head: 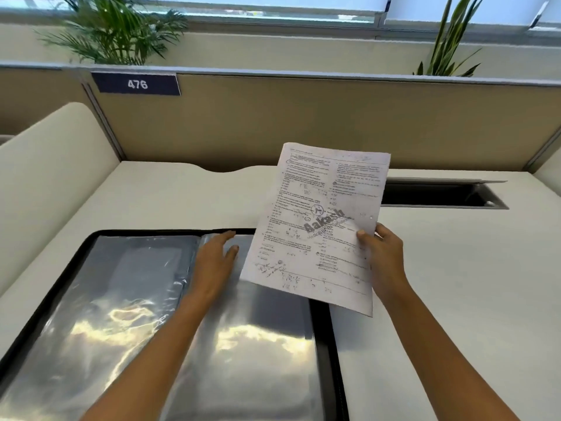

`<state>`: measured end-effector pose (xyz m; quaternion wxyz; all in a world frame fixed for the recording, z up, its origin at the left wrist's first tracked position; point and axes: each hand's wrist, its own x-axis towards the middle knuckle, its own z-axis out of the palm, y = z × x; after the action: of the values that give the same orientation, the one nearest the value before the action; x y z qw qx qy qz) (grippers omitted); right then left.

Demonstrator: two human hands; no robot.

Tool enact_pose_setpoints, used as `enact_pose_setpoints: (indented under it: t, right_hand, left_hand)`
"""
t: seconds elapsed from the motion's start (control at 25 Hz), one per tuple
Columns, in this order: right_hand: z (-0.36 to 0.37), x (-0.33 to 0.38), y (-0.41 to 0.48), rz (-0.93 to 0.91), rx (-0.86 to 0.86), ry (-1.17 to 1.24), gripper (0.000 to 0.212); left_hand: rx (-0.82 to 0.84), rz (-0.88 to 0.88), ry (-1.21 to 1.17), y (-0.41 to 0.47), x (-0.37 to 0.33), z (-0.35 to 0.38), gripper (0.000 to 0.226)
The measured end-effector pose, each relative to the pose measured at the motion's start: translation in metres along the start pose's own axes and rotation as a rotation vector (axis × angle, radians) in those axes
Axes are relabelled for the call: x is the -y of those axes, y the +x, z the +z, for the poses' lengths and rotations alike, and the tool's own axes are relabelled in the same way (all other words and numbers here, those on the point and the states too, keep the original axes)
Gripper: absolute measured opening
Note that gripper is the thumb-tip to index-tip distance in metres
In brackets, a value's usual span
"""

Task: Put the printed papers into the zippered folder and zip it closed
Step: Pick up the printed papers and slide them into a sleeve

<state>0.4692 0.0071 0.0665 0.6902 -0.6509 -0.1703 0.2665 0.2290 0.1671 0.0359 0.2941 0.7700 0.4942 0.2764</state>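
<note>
At the near edge of the worktop (455,299) we have the zippered folder (321,344) lying open and flat, its black border running up both sides and across the far end. Clear plastic sleeves (121,314) fill it on both halves, shiny with reflected light, and we see no sheet slipped into them.

Our left hand (217,262) rests palm down on the right-hand sleeve, close to the fold in the middle of the folder, fingers stretched forward and loose, gripping nothing.

Our right hand (384,256) is raised just past the folder's right border and pinches the printed papers (315,226) by their right edge, thumb on the face and the other fingers behind. The papers stand nearly upright, leaning a little to the right, with their lower left corner hanging over the folder's right half and their top reaching up in front of the partition. Two columns of small print and a grey "Aakash" watermark show on the front, with some handwriting near the bottom; we cannot tell how many sheets are in the grip.

Further back, towards the far right corner of the worktop, a dark cable slot (449,194) sits open. Along the far edge rises a tan partition (303,123) bearing a blue plate marked 476 (137,84), and green plants (115,28) stand behind it below the window.
</note>
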Motion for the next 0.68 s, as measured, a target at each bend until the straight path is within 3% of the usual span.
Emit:
enact_pose_setpoints:
  t: [0.16,0.28,0.44,0.68]
  right_hand:
    - [0.018,-0.008,0.021,0.067,-0.033,-0.003,0.026]
    - [0.027,-0.01,0.031,0.092,-0.031,0.01,0.028]
    - [0.033,-0.013,0.041,0.09,-0.018,0.019,0.03]
    - [0.037,-0.016,0.049,0.101,-0.037,0.031,0.027]
  left_hand:
    - [0.123,0.145,0.452,0.015,0.031,0.01,0.059]
    - [0.143,0.153,0.613,0.016,0.038,0.015,0.067]
    - [0.15,0.191,0.685,0.015,0.042,0.02,0.062]
    - [0.091,0.193,0.592,0.017,0.043,0.019,0.051]
